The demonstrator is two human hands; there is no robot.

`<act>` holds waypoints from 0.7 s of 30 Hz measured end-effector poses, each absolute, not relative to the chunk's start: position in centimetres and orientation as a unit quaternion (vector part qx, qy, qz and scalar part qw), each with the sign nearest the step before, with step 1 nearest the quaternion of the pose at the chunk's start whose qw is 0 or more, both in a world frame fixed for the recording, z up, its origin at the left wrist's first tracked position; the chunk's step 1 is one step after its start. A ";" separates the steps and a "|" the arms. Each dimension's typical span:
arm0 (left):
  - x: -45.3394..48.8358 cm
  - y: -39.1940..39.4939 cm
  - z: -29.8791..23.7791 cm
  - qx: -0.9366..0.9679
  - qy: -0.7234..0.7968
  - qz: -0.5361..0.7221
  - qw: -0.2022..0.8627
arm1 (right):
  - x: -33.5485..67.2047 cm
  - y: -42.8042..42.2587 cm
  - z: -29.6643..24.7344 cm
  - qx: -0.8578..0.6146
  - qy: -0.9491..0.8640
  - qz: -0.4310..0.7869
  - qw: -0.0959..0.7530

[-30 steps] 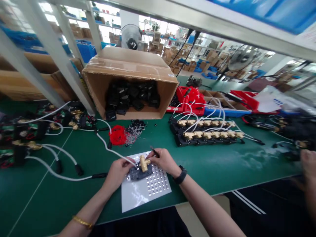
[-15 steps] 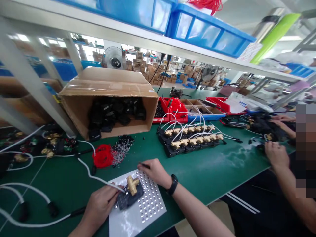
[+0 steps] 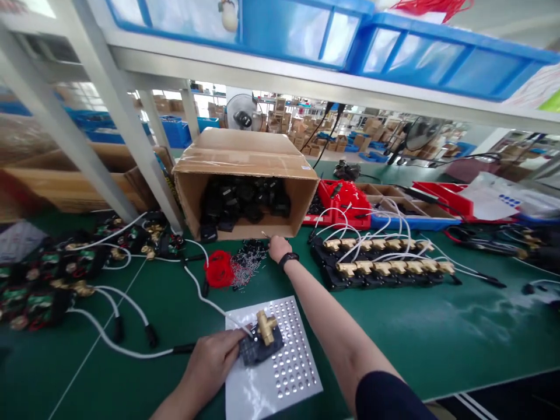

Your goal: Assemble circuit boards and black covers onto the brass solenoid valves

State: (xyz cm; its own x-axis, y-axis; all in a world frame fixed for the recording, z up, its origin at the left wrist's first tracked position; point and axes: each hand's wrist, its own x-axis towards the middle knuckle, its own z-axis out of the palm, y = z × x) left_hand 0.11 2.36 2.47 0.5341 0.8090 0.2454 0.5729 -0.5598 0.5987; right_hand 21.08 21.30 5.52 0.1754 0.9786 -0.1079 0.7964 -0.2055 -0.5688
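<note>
My left hand (image 3: 215, 356) is closed on the edge of a black plastic housing (image 3: 262, 348), which rests on a white sheet (image 3: 247, 396) with rows of small clear domes. A brass tee fitting (image 3: 266, 328) sits on top of the housing, and a white cable (image 3: 214, 304) runs from it. Stretched far forward, my right hand (image 3: 279, 248) is closed beside a pile of screws and small black parts (image 3: 249, 262), in front of the cardboard box (image 3: 245, 157). A small tip (image 3: 265, 234) pokes out from its fingers; its kind is unclear.
Red rings (image 3: 219, 269) lie left of the screws. Finished-looking brass tees on black housings (image 3: 385, 267) stand in rows at right. Opened units with green boards (image 3: 48, 303) lie at left. Red bins (image 3: 345, 204) line the back, beneath a shelf (image 3: 280, 70) of blue bins.
My right hand has moved forward from the white sheet to the screw pile. The dark slim item seen in it earlier no longer shows clearly. My view has turned left; my left hand keeps its hold.
</note>
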 end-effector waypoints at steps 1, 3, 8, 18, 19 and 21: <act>0.2 2.1 2.8 0.823 0.432 0.240 0.279 | 21.3 20.8 5.6 -0.731 -0.606 0.238 0.208; 0.5 1.6 3.7 0.754 0.480 0.226 0.388 | 22.1 18.7 5.9 -0.704 -0.618 0.253 0.241; 0.5 1.4 6.5 0.237 0.576 0.418 0.661 | 24.3 7.7 5.5 -0.644 -0.618 0.319 0.320; 0.4 0.6 7.4 0.009 0.554 0.497 0.667 | 21.0 -4.2 4.1 -0.688 -0.542 0.289 0.388; 0.3 0.2 7.1 0.014 0.552 0.497 0.669 | 20.7 -4.5 4.3 -0.678 -0.560 0.275 0.388; 0.1 -0.5 6.7 0.037 0.546 0.495 0.675 | 20.5 -5.0 4.5 -0.656 -0.587 0.264 0.394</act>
